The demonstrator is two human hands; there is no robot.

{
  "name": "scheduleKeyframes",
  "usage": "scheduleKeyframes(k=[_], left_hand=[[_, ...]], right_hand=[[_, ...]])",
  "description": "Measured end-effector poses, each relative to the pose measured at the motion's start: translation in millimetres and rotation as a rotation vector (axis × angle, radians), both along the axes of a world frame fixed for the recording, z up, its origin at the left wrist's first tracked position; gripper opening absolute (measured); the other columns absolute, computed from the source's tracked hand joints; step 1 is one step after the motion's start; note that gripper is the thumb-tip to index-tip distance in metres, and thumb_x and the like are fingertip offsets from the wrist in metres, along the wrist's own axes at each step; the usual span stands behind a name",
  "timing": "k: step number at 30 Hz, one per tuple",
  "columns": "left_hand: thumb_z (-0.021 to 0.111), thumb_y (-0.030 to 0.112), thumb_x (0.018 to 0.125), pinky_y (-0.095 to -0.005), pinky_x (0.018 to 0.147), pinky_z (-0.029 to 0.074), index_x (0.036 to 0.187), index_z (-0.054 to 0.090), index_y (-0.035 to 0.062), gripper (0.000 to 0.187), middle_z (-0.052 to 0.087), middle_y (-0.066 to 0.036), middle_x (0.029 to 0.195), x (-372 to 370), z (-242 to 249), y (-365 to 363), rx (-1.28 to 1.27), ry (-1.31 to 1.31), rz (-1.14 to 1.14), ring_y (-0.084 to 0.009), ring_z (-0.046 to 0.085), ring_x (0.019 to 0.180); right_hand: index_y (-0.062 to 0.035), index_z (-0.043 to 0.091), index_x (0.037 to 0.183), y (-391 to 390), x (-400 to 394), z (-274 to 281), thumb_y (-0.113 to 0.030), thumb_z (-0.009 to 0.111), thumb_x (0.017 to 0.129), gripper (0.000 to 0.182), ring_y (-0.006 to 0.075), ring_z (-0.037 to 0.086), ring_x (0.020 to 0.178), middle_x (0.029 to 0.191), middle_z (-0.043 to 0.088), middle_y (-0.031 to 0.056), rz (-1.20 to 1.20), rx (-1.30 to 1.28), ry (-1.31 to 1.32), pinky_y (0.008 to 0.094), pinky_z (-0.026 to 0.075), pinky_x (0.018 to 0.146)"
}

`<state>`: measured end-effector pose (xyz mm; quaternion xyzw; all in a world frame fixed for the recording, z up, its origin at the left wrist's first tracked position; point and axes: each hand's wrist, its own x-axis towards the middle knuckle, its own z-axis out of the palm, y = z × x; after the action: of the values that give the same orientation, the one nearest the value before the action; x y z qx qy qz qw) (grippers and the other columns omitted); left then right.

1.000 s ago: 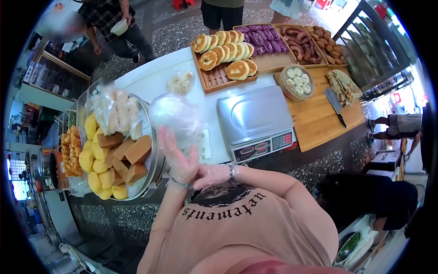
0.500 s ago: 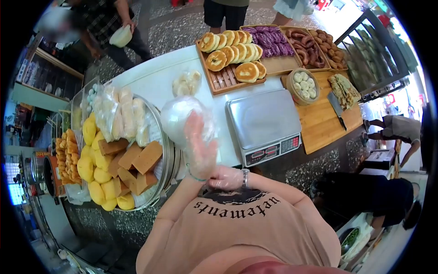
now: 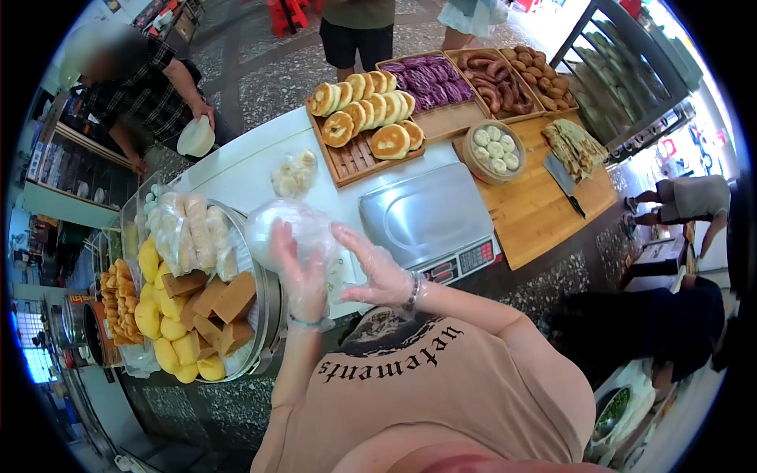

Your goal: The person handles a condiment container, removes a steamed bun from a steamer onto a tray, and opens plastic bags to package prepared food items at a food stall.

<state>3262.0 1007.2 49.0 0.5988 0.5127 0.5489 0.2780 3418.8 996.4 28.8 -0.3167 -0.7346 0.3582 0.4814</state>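
Observation:
Both my hands wear thin clear plastic gloves. My left hand (image 3: 302, 276) has its fingers spread and overlaps the near edge of a puffed clear plastic bag (image 3: 288, 229); whether it touches the bag is unclear. My right hand (image 3: 380, 272) is beside it, thumb and fingers apart, with nothing in it, close to the front left of the metal scale (image 3: 426, 217). Beyond the big bag lies a small bag of pale buns (image 3: 295, 173). Left of my hands a round metal tray (image 3: 272, 315) holds brown cake blocks (image 3: 226, 297), yellow buns (image 3: 167, 307) and bagged rolls (image 3: 192, 232).
A wooden tray (image 3: 339, 172) bears golden flat cakes. Behind it are trays of purple pieces (image 3: 426, 81), sausages (image 3: 498, 83) and brown rolls (image 3: 540, 71). A knife (image 3: 564, 184) and a bun steamer (image 3: 494, 150) rest on the wooden board (image 3: 544, 232). Several people stand around.
My hands have moved apart; the right one has left the left wrist and opened. The view has shifted, so the counter goods appear further left. The person with the bowl has lowered it.

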Motion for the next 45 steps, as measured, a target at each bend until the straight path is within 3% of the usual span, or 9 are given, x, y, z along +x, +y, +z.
scheduleKeyframes(k=[5, 7, 13, 16, 21, 27, 29, 39, 45], left_hand=[[0.05, 0.008, 0.091, -0.0363, 0.103, 0.038, 0.137, 0.04, 0.0009, 0.047, 0.049, -0.012, 0.132, 23, -35, -1, -0.16, 0.492, -0.745, -0.0221, 0.047, 0.122], [0.049, 0.008, 0.092, -0.0356, 0.102, 0.039, 0.136, 0.042, 0.0009, 0.045, 0.05, -0.012, 0.13, 45, -46, -4, -0.225, 0.386, -0.834, -0.0214, 0.048, 0.121], [0.048, 0.009, 0.093, -0.0333, 0.1, 0.041, 0.133, 0.045, 0.001, 0.041, 0.053, -0.011, 0.126, 64, -64, -2, -0.41, 0.091, -0.937, -0.0196, 0.051, 0.117], [0.048, 0.009, 0.094, -0.0322, 0.099, 0.042, 0.132, 0.047, 0.0011, 0.039, 0.055, -0.01, 0.124, 66, -77, 3, -0.506, -0.183, -0.935, -0.0186, 0.052, 0.115], [0.046, 0.017, 0.098, -0.0288, 0.095, 0.043, 0.125, 0.055, 0.001, 0.032, 0.061, -0.009, 0.114, 76, -37, -5, -0.641, -0.608, -0.469, -0.0154, 0.055, 0.108], [0.048, 0.013, 0.093, -0.0331, 0.095, 0.045, 0.116, 0.06, -0.0018, 0.03, 0.061, -0.013, 0.118, 82, 13, -16, -0.643, -0.222, -0.721, -0.0206, 0.057, 0.108], [0.05, 0.015, 0.09, -0.0341, 0.094, 0.045, 0.115, 0.061, -0.0009, 0.032, 0.062, -0.015, 0.115, 86, -1, -15, -0.208, 0.115, -0.75, -0.0241, 0.059, 0.106], [0.054, 0.02, 0.089, -0.0386, 0.099, 0.042, 0.129, 0.049, -0.0015, 0.046, 0.055, -0.021, 0.126, 82, -4, -21, -0.181, 0.297, -0.758, -0.0326, 0.055, 0.115], [0.06, 0.019, 0.084, -0.0426, 0.11, 0.029, 0.145, 0.02, -0.0047, 0.076, 0.029, -0.023, 0.144, 54, -33, -29, -0.027, 0.231, -0.402, -0.0341, 0.035, 0.132]], right_hand=[[-0.0035, 0.049, 0.128, 8, 25, 6, -0.042, 0.078, 0.071, 0.075, 0.0377, 0.047, 0.123, 0.13, 0.049, 0.0223, 0.025, 0.217, -0.371, 0.0443, 0.039, 0.103], [-0.0049, 0.055, 0.12, -2, 25, 18, -0.048, 0.074, 0.072, 0.067, 0.0367, 0.056, 0.11, 0.116, 0.059, 0.019, 0.414, -0.207, -0.545, 0.0436, 0.045, 0.095], [-0.0057, 0.056, 0.112, -11, 27, 24, -0.052, 0.065, 0.08, 0.057, 0.0365, 0.062, 0.09, 0.093, 0.064, 0.0172, 0.368, -0.217, -0.78, 0.0473, 0.048, 0.083], [-0.0065, 0.06, 0.103, -8, 33, 3, -0.039, 0.064, 0.084, 0.038, 0.0347, 0.063, 0.086, 0.089, 0.064, 0.0159, 0.239, 0.077, -0.454, 0.0455, 0.049, 0.079], [-0.0039, 0.062, 0.084, -3, 66, 18, -0.01, 0.061, 0.081, 0.007, 0.0274, 0.064, 0.078, 0.081, 0.064, 0.0134, -0.068, -0.124, 0.207, 0.0363, 0.05, 0.074], [-0.0045, 0.066, 0.084, -13, 89, 0, -0.009, 0.061, 0.077, 0.011, 0.0324, 0.064, 0.081, 0.085, 0.066, 0.0142, 0.23, -0.2, -0.3, 0.0389, 0.052, 0.073], [-0.0049, 0.067, 0.087, -14, 83, -4, -0.011, 0.059, 0.076, 0.014, 0.0331, 0.064, 0.084, 0.088, 0.066, 0.0153, 0.233, -0.196, -0.276, 0.0391, 0.052, 0.076], [-0.0043, 0.065, 0.088, -24, 80, -2, -0.007, 0.056, 0.076, 0.015, 0.0343, 0.063, 0.09, 0.09, 0.066, 0.0153, 0.162, -0.219, -0.308, 0.0418, 0.051, 0.079], [-0.003, 0.033, 0.142, -37, 86, -14, -0.015, 0.063, 0.084, 0.067, 0.0346, 0.041, 0.131, 0.142, 0.039, 0.0215, -0.195, -0.209, -0.336, 0.0373, 0.036, 0.107]])
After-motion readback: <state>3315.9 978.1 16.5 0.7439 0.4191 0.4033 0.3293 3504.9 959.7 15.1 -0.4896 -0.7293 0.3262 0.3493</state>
